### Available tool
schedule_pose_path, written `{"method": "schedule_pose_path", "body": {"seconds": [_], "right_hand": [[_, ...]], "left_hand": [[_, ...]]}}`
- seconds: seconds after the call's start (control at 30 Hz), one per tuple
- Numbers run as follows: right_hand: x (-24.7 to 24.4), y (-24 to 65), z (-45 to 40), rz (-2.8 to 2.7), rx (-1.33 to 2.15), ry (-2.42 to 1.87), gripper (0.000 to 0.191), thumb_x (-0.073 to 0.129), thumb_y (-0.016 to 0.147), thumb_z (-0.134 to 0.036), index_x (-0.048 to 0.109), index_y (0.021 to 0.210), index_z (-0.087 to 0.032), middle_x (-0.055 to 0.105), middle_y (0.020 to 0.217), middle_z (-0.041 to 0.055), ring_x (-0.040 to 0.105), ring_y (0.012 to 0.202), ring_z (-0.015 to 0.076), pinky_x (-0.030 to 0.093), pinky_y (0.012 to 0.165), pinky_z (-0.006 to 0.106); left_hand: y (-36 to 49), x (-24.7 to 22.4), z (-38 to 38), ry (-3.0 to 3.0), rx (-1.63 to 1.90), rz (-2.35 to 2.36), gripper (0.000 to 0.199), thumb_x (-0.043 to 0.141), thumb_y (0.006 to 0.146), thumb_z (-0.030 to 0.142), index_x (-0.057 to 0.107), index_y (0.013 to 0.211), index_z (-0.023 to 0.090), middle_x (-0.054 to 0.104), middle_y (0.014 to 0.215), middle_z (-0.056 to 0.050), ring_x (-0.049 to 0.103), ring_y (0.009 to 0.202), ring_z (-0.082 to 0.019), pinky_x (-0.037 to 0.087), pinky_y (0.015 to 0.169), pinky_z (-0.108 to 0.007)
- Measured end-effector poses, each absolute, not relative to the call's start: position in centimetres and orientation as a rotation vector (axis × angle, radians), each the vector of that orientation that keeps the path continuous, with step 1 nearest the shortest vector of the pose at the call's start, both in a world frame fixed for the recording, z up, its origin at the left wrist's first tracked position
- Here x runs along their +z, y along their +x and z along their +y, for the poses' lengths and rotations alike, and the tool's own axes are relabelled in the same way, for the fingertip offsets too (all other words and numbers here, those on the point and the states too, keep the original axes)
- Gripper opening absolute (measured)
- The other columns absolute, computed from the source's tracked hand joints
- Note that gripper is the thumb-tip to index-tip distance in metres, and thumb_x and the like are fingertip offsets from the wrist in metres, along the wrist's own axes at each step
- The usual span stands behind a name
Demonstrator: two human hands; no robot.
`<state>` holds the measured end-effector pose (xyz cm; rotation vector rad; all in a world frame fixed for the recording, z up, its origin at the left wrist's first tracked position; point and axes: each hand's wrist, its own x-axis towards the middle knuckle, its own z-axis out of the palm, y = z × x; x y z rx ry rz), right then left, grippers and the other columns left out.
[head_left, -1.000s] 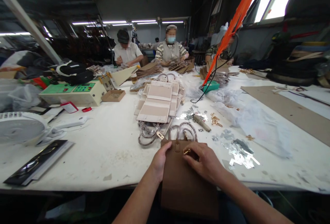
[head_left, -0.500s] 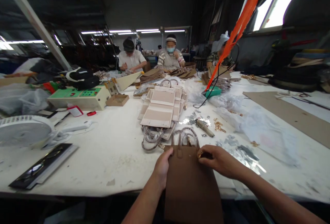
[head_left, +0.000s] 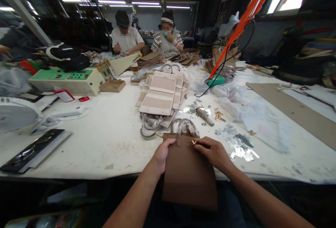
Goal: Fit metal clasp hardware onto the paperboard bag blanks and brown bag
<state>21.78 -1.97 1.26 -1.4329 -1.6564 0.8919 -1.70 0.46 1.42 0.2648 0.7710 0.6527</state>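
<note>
Brought inward from the right edge of the brown bag (head_left: 189,175) since half a second ago, the right hand (head_left: 214,151) is being held over the bag's upper front, the fingers pinching a gold fitting (head_left: 194,142) right of the handle tab (head_left: 179,141). By the left hand (head_left: 160,155), the bag's upper left edge is being grasped, the thumb lying in front. The bag is being held across the front edge of the tabletop (head_left: 99,145). Open room is being left toward a black-topped pack (head_left: 34,149) at left; silver plates (head_left: 244,149) are being seen near the right hand.
</note>
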Motion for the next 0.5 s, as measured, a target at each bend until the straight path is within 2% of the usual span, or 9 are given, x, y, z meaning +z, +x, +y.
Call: {"method": "schedule_pose_path", "body": {"seconds": [0.5], "right_hand": [[1.0, 19.7, -1.6, -1.74, 0.736, -1.336, 0.016, 0.068, 0.096, -0.036, 0.081, 0.102, -0.027, 0.075, 0.099, 0.0032, 0.07, 0.093, 0.0227, 0.055, 0.086, 0.034]], "left_hand": [[-1.7, 1.2, 0.4, 0.191, 0.675, 0.737, 0.041, 0.056, 0.087, 0.033, 0.072, 0.114, 0.007, 0.08, 0.095, -0.015, 0.078, 0.089, -0.03, 0.06, 0.085, -0.04]]}}
